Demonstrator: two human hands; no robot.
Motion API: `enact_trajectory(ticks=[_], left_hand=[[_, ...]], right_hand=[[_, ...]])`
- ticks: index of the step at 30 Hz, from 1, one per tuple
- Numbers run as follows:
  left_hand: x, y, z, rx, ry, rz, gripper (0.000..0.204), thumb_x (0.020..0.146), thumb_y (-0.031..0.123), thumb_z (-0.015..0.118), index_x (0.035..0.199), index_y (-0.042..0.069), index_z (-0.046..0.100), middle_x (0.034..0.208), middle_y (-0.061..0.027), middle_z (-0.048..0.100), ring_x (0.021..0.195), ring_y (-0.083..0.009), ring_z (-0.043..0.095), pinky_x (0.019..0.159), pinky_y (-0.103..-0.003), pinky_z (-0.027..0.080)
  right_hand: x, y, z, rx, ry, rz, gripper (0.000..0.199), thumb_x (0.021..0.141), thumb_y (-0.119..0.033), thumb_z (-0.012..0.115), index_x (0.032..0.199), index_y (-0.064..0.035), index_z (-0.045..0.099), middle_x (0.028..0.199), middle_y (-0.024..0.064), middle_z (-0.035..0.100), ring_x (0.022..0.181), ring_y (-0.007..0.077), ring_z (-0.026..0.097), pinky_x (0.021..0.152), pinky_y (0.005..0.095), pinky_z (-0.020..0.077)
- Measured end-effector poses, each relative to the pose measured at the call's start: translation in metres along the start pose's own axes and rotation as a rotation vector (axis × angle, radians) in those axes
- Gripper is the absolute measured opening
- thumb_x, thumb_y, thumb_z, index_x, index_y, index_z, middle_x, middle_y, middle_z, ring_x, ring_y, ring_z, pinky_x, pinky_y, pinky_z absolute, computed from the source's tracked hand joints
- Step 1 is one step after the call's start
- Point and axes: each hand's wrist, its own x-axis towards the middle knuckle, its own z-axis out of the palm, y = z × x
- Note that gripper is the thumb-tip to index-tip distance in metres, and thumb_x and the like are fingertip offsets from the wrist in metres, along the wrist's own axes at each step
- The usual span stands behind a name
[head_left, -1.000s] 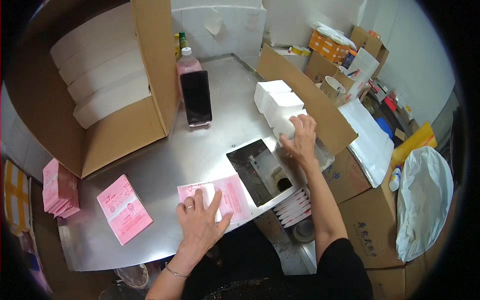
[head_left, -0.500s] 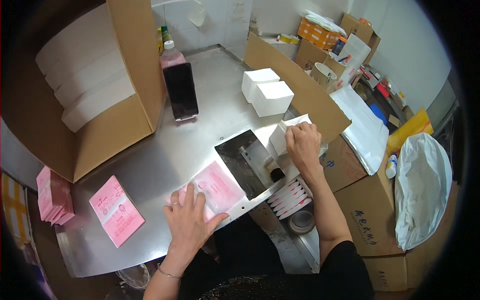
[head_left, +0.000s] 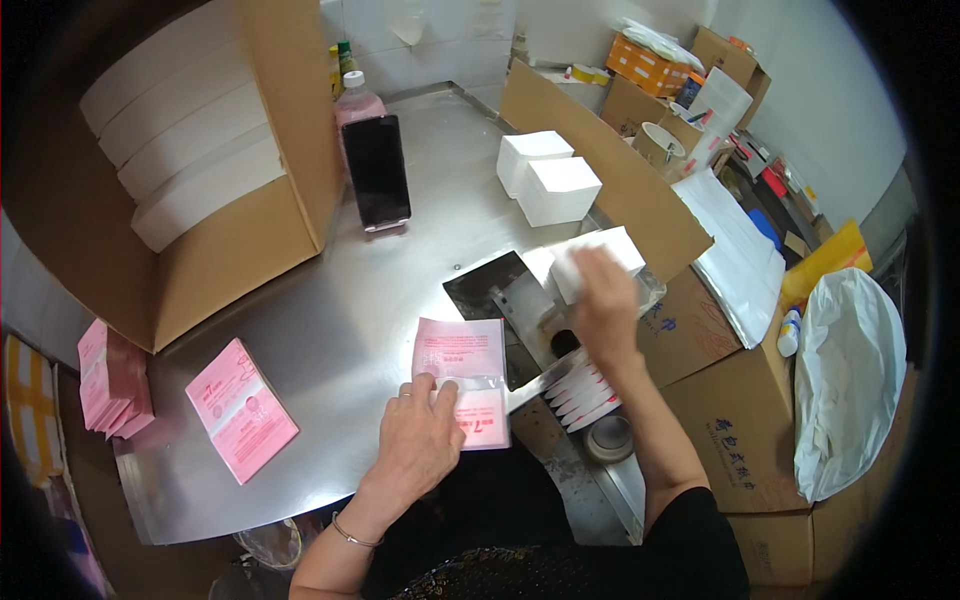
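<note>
My left hand (head_left: 422, 432) grips the lower left side of a pink-and-white plastic packet (head_left: 462, 345) at the table's front edge, fingers bent over its top; the thumb is hardly visible. My right hand (head_left: 603, 305) is smeared by motion beside a stack of white folded paper (head_left: 618, 246). I cannot make out whether its fingers hold any of the paper. Between the hands is a dark rectangular opening (head_left: 480, 284) in the metal table, with a metal plate in it. A pile of similar pink packets (head_left: 242, 412) lies to the left.
Two white paper stacks (head_left: 560, 190) stand farther back. A phone (head_left: 377, 170) leans against a pink bottle (head_left: 357, 98). An open carton (head_left: 235, 215) of white stacks fills the left; more pink packets (head_left: 112, 385) sit below it. Cartons (head_left: 735, 440) and a white bag (head_left: 850, 385) are at right.
My left hand has moved right with the pink packet, which has turned more upright and now overlaps the dark opening's edge. My right hand has shifted slightly down beside the white stack.
</note>
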Motion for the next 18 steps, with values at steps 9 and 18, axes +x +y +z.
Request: enact_trajectory(ticks=[9, 18], left_hand=[[0.009, 0.006, -0.008, -0.083, 0.084, -0.13, 0.075, 0.076, 0.02, 0.075, 0.145, 0.007, 0.048, 0.094, -0.0166, 0.053, 0.087, -0.0319, 0.055, 0.074, -0.041, 0.045], [-0.04, -0.017, -0.04, -0.174, 0.033, -0.091, 0.037, 0.075, 0.003, 0.069, 0.111, 0.006, 0.064, 0.095, -0.0145, 0.056, 0.09, -0.0323, 0.055, 0.077, -0.044, 0.045]], right_hand=[[-0.022, -0.124, 0.048, 0.125, -0.645, -0.321, 0.028, 0.088, -0.016, 0.059, 0.113, -0.0041, 0.064, 0.104, 0.0214, 0.062, 0.103, 0.0374, 0.062, 0.107, 0.0737, 0.0267], [-0.025, -0.039, 0.073, 0.164, -0.747, 0.171, 0.02, 0.089, -0.013, 0.053, 0.082, -0.0011, 0.069, 0.077, 0.0253, 0.067, 0.075, 0.0427, 0.068, 0.071, 0.0511, 0.0545]])
